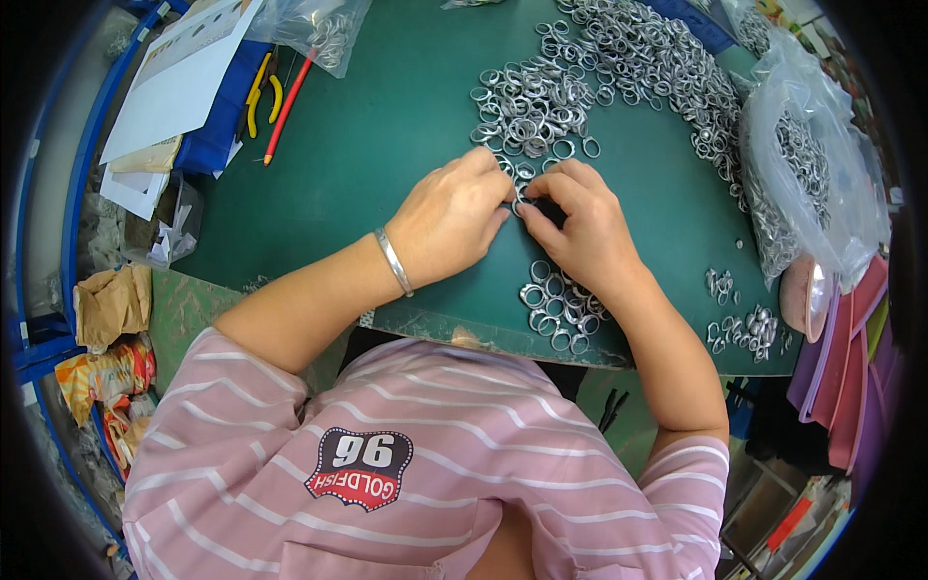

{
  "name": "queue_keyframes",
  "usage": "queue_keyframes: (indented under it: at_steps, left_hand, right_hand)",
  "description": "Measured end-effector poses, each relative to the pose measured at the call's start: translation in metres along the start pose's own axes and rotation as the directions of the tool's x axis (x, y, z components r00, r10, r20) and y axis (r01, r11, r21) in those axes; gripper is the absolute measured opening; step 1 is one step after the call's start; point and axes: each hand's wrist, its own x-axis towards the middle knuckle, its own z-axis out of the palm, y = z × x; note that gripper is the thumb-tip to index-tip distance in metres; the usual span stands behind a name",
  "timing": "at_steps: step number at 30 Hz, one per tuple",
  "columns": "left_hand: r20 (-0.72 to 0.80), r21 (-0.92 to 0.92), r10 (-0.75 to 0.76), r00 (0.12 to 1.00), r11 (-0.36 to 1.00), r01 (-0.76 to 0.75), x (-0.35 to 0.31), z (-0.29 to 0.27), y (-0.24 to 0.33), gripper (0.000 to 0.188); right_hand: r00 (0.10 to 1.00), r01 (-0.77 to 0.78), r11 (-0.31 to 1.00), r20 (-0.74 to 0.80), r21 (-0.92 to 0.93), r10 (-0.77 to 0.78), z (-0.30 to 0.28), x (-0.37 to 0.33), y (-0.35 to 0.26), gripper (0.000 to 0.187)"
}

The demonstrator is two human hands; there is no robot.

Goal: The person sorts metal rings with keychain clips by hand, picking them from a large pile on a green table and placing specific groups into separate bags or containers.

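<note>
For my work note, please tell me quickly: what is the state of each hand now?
Left hand: curled, at the silver rings; whether it holds one cannot be told.
Right hand: curled, at the same rings; holding cannot be told.

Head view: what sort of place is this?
Probably a small metal-parts or jewellery workshop: grey metal rings lie heaped on a green work table, with yellow-handled pliers at the left and a clear bag of metal pieces at the right.

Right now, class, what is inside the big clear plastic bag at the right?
Many small silvery metal pieces show through the clear plastic bag. Whatever lies deeper cannot be seen: the nearer pieces and the bag's cloudy folds cover it.
</note>
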Motion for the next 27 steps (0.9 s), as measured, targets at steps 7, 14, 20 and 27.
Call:
queue_keyframes:
  at_steps: [7,14,20,27]
  left_hand:
    - [-0.093,-0.128,-0.08,0.992,0.989,0.068,0.0,0.001,-0.005,0.024]
    - [-0.083,-0.079,-0.154,0.985,0.986,0.147,0.0,0.001,-0.006,0.037]
    - [-0.076,-0.027,-0.092,0.993,0.996,0.09,0.001,0.0,-0.006,0.037]
    - [0.073,-0.149,0.083,0.994,0.986,-0.071,-0.007,0.0,0.001,0.03]
  right_hand:
    - [0.997,-0.066,0.997,0.053,0.047,0.064,-0.009,-0.006,-0.002,0.025]
    - [0.996,0.036,0.999,0.076,0.003,-0.036,-0.006,-0.008,0.006,0.029]
    - [0.965,0.065,0.981,0.238,0.185,-0.109,-0.027,-0.015,0.008,0.022]
    - [0.979,0.111,0.97,0.143,0.214,-0.144,-0.013,-0.004,0.003,0.019]
